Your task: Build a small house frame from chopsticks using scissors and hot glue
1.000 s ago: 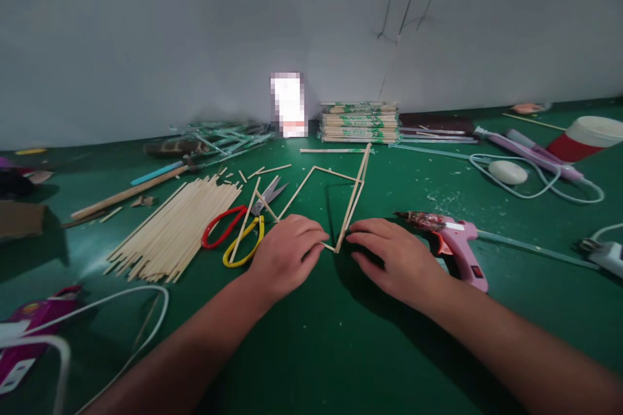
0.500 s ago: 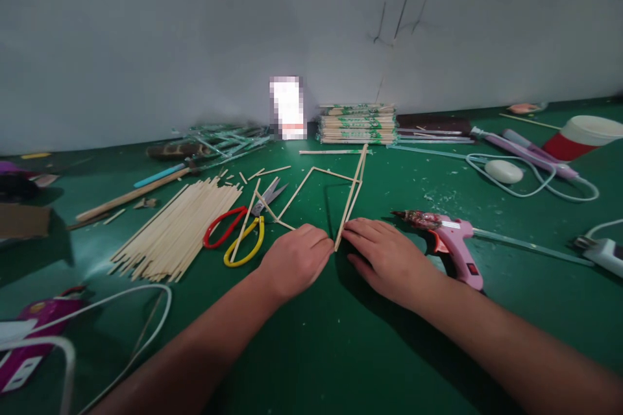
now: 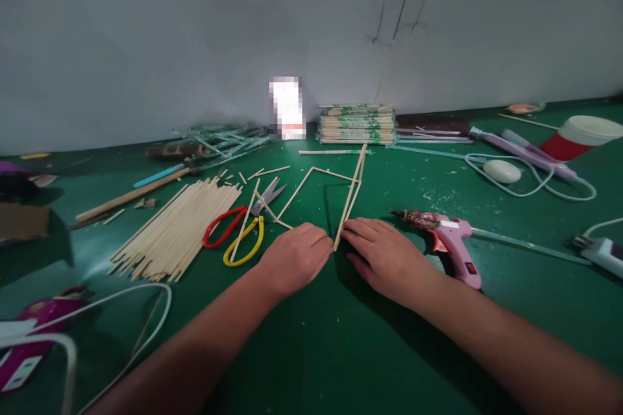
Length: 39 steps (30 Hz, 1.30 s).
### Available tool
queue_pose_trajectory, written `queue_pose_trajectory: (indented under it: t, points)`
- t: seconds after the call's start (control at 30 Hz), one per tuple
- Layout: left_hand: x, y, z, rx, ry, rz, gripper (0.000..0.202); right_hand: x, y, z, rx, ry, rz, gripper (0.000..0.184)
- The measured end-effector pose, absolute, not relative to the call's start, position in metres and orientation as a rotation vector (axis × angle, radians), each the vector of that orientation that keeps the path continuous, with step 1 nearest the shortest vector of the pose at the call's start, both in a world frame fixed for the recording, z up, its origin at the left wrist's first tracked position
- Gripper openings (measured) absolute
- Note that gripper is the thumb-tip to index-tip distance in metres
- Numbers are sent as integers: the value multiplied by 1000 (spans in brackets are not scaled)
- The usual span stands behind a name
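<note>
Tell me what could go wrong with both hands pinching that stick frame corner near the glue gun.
The left hand and right hand meet at the near corner of the stick frame; uneven pressure could pop its thin joints. The glue gun lies just right of the right hand, nozzle toward the frame: a likely burn or smear. The scissors lie open beside the left hand.

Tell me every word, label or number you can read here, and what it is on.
None can be read.
Chopstick packs by the wall: green print, too small and blurred.
Pixelated white patch: blanked out.
Pink glue gun: no lettering that I can make out.
Purple item at lower left: label blurred.
</note>
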<state>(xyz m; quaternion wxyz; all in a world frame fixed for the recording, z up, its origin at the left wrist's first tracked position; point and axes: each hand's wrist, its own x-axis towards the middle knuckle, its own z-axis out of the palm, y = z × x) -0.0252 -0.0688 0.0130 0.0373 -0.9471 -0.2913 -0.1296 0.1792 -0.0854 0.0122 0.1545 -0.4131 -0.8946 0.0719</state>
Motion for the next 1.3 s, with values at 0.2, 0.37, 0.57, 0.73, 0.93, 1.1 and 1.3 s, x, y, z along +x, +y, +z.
queue_pose_trajectory:
  t: [0.2, 0.37, 0.57, 0.73, 0.93, 1.1, 1.3]
  points:
    - [-25, -67, 12, -2921, -863, -388, 25, 178, -86, 14, -1202, -2574, 212, 34]
    - [-27, -63, 13, -2928, -807, -387, 22, 180, -86, 13, -1198, -2568, 215, 34]
    - [-26, -62, 18, -2939, -750, -425, 23, 180, -85, 13, -1193, -2561, 205, 33]
    - [-32, -60, 20, -3062, -938, -508, 21, 180, -85, 13, -1189, -2558, 221, 34]
    - [-41, -61, 21, -3179, -1185, -762, 18, 182, -84, 14, -1194, -2559, 260, 34]
    - [-39, -63, 20, -3202, -1135, -852, 11, 183, -84, 13, -1181, -2551, 266, 33]
    - [-37, -60, 19, -3192, -1181, -865, 10, 183, -84, 14, -1176, -2518, 305, 33]
